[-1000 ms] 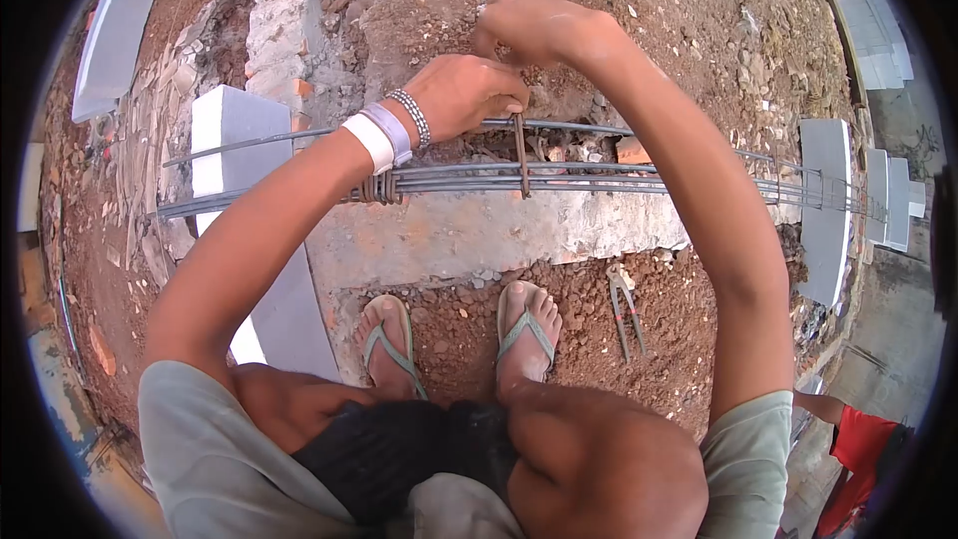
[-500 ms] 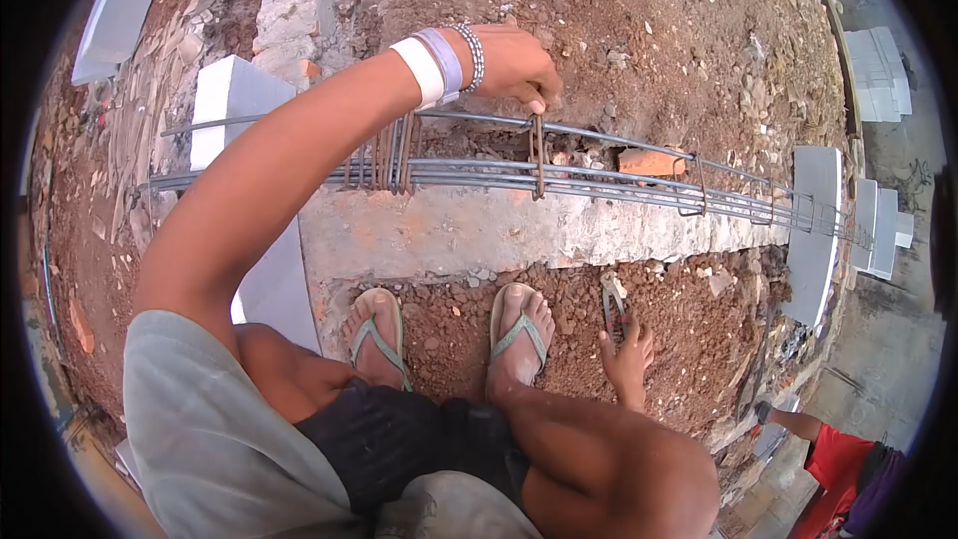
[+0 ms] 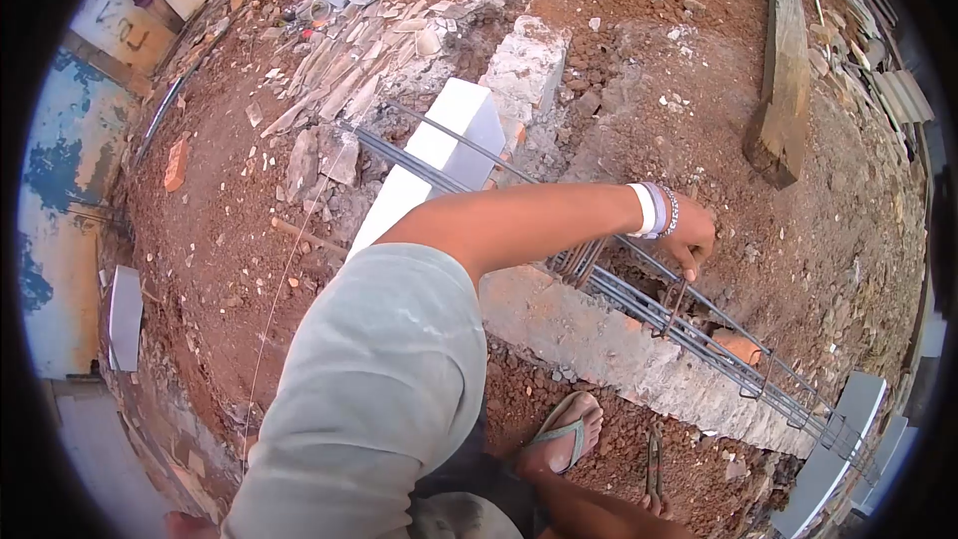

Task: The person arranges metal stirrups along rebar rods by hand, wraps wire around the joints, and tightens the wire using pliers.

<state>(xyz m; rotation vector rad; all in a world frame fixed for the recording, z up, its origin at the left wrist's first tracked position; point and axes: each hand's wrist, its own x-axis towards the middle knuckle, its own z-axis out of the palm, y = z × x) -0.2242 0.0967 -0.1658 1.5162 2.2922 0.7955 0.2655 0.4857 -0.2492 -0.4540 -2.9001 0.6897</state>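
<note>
Rubbly red earth [image 3: 230,250]. Left hand [image 3: 693,231]: grip pinched on steel loop [image 3: 676,307] at long bars [image 3: 631,296]; best held square. Right hand [image 3: 655,506] by grounded pliers [image 3: 654,464], mostly hidden; grip can't tell.

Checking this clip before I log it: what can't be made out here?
All in the head view:
Right hand: mostly hidden behind the right leg; its grip on the pincers is unclear.
Left hand: its back hides the palm and whether it grips the stirrup.
Steel bars: middle stretch covered by the left forearm; far end too small to count.
</note>
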